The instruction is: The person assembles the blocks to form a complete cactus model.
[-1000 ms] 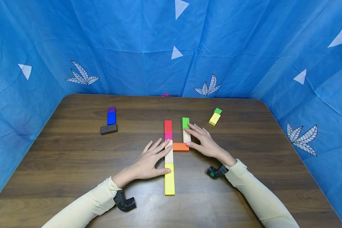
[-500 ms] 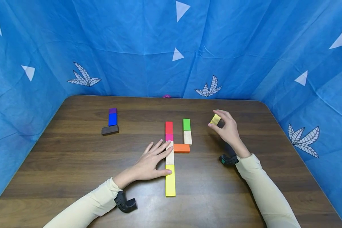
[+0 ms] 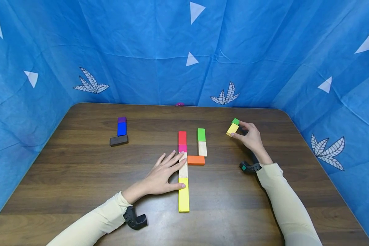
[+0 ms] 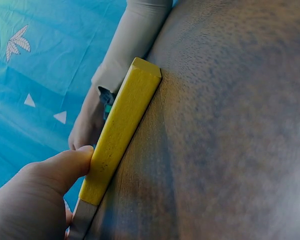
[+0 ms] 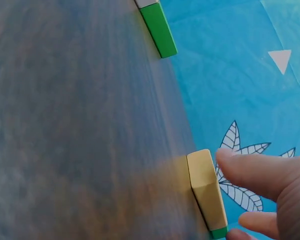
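Note:
My left hand (image 3: 169,172) lies flat, its fingers on a natural wood block (image 3: 182,168) and its thumb (image 4: 55,170) against the long yellow block (image 3: 183,194) (image 4: 122,127). Those two blocks form a line with a pink block (image 3: 182,148) and a red block (image 3: 181,137). An orange block (image 3: 195,160) branches right, and a short natural block (image 3: 202,148) and a green block (image 3: 201,134) (image 5: 159,30) run up from it. At the far right, my right hand (image 3: 240,132) pinches a pale yellow block (image 3: 232,129) (image 5: 206,187), which touches a small green block (image 3: 235,121) (image 5: 219,232).
A purple block (image 3: 121,119), a blue block (image 3: 121,128) and a dark brown block (image 3: 119,140) sit together at the table's left. The brown wooden table (image 3: 80,177) is enclosed by blue cloth walls (image 3: 141,51). Black wrist mounts sit under both sleeves.
My right hand left the green and natural blocks, moved right and took hold of the pale yellow block. The left hand stayed where it was.

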`<state>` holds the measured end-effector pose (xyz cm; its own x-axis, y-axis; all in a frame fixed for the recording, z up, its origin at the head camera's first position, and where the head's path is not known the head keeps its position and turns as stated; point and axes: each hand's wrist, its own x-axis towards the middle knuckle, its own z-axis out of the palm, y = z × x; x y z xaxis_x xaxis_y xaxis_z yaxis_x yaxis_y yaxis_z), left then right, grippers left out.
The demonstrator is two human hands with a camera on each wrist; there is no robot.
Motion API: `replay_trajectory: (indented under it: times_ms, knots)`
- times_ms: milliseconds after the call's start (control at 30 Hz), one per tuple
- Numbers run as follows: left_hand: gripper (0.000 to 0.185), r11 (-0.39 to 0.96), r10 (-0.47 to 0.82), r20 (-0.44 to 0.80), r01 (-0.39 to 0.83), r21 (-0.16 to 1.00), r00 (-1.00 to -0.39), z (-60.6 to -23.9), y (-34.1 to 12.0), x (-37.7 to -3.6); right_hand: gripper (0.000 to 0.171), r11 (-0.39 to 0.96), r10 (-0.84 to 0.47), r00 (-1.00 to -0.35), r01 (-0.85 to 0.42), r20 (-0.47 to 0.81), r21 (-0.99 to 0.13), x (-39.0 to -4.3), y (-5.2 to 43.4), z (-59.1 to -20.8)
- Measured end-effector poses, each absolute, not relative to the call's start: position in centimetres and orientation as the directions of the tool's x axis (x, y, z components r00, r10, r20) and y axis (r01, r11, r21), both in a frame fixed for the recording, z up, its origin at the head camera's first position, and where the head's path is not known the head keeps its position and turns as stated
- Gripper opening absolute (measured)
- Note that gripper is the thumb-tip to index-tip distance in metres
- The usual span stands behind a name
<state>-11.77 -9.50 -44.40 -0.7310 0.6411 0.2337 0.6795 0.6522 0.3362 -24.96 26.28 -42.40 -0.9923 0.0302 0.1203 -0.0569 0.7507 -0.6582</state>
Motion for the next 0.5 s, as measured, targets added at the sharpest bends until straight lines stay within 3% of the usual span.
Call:
replay_trajectory:
  times_ms: [500]
  knots:
    - [0.079,0.656,0.642,0.22,0.675,0.339,-0.735,-44.3,-9.55,-11.75,0.064,0.784,0.012,-0.988,-0.087,0.156,-0.615,-25.38,26.44,-43.24]
